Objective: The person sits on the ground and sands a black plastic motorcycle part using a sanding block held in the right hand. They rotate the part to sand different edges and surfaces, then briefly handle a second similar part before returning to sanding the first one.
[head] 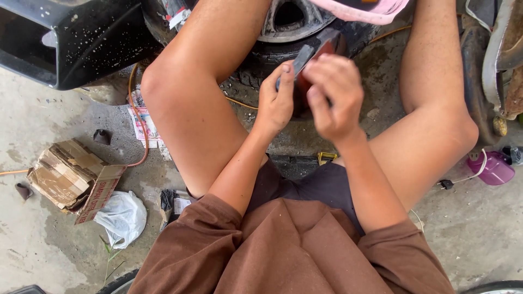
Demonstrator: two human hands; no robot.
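Left hand (276, 100) grips dark flat tool (305, 54) just above tyre (261, 62); long axis slants up-right. Right hand (335, 95) closed on its red part (303, 84), equally near.

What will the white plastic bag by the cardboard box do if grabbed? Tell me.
The bag looks thin and crumpled, so probably floppy and light. It lies slumped on the concrete, so it likely holds little. It may slide easily if pushed.

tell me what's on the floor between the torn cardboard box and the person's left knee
In the head view, between the cardboard box and the left knee lie a small dark scrap, an orange cord and a printed paper on wet concrete.
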